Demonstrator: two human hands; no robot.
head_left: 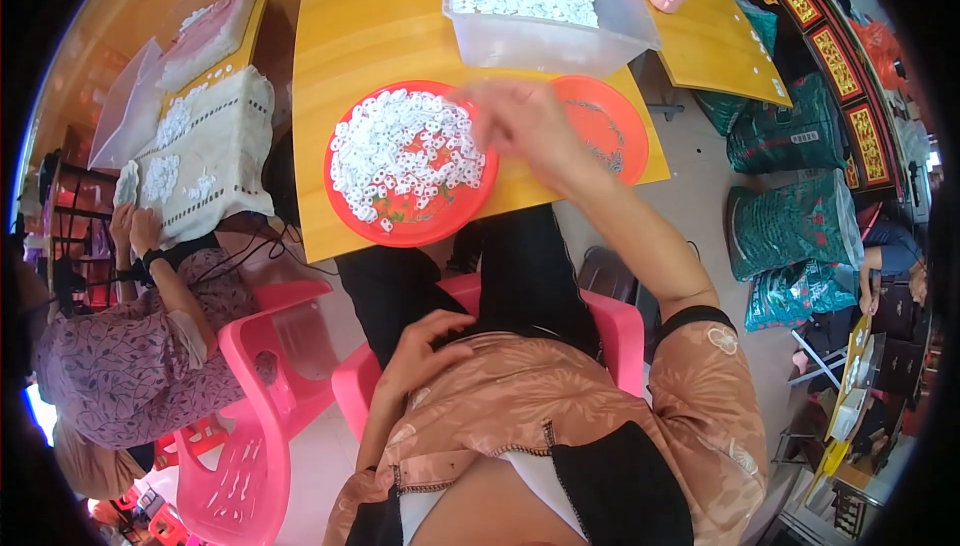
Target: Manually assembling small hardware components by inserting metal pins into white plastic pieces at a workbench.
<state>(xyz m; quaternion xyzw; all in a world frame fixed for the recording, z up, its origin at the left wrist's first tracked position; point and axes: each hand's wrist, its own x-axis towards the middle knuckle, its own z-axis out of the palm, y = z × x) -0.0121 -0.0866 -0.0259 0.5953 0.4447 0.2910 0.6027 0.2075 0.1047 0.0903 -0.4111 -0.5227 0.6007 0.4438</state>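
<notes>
Hundreds of small white plastic rings [405,151] lay heaped on your red plate [400,231] at the yellow bench's [350,36] front edge. A careless sweep could have spilled them. Your right hand [520,126] hovered blurred beside them; I could not tell its fingers' state. Your left hand [420,346] rested on your lap, fingers loosely spread.

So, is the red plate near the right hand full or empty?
Nearly full: small white pieces cover most of the red plate; only its near rim shows bare. The right hand hovers beside it.
</notes>
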